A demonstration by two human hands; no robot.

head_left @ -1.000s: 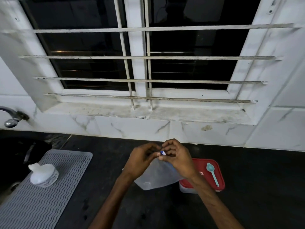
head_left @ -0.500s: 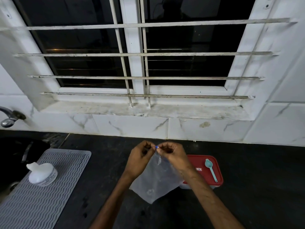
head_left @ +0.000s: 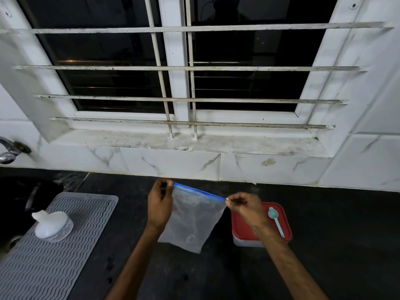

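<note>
Here, a clear plastic zip bag (head_left: pixel 191 217) hangs in the air above the dark counter (head_left: pixel 346 245), stretched by its top edge between two hands. Its blue zip strip (head_left: pixel 199 192) runs taut, sloping slightly down from left to right. The left hand (head_left: pixel 160 207) pinches the left end of the strip between thumb and curled fingers, back of the hand toward the camera. The right hand (head_left: pixel 244 207) pinches the right end with thumb and fingertips, the other fingers folded in. The bag's body droops below the strip between the two forearms; whether its bottom corner touches the counter cannot be told.

Just beside the right wrist, partly hidden by it, stands a box with a red lid (head_left: pixel 279 228). A teal spoon (head_left: pixel 276 220) lies on that lid, bowl toward the wall and handle toward the person.

Well to the left, a grey ribbed drying mat (head_left: pixel 54 267) lies on the counter, and a white spouted lid (head_left: pixel 53 226) rests on its far end. Beyond the mat is a dark sink (head_left: pixel 21 198), with a metal tap (head_left: pixel 8 150) coming out of the wall above it. White marbled tiles (head_left: pixel 168 163) back the counter, topped by a dusty window sill (head_left: pixel 238 144) and a dark window behind white bars (head_left: pixel 190 99).
</note>
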